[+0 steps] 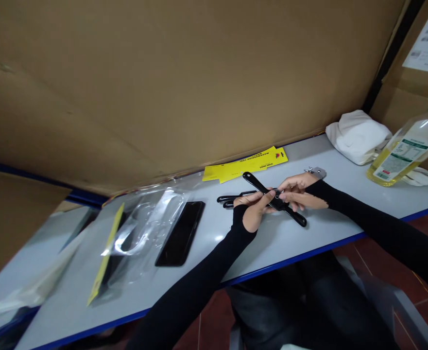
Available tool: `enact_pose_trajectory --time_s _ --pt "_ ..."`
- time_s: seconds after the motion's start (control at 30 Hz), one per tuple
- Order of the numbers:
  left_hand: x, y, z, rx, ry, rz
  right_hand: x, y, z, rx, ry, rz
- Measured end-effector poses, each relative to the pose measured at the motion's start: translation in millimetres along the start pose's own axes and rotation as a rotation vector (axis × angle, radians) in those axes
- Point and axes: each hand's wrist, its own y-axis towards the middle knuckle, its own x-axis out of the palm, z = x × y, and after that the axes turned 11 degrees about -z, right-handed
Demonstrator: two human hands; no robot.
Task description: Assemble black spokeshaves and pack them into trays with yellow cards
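I see my left hand and my right hand meeting over the middle of the pale tabletop, both in long black sleeves. Between them they hold a black strap, a slim piece lying slantwise from 11 o'clock to 5 o'clock, its rounded upper end free and its lower end poking out past my right hand. The left fingers are clenched round the strap near its middle; the right fingers pinch it just beside them, so both hands touch the same piece. Under the left hand, toward 9 o'clock, two more black straps lie flat on the tabletop.

At 12 o'clock from the hands lie yellow cards against the cardboard wall. A small metal clip sits at 1 o'clock, near my right wrist. Well apart at 9 o'clock lie a dark phone, clear plastic packaging and another yellow card. At 2 o'clock rest a white cloth and a bottle of yellow liquid.
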Motion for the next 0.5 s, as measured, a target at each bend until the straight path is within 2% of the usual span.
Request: enact_pose_trajectory --time_s 0.23,0.5 --pt "3.1 -3 5 0.031 0.071 0.046 3 5 12 -0.082 0.069 0.022" --pt "3.9 -5 5 0.064 0.109 0.05 6 4 6 -0.071 0.056 0.032"
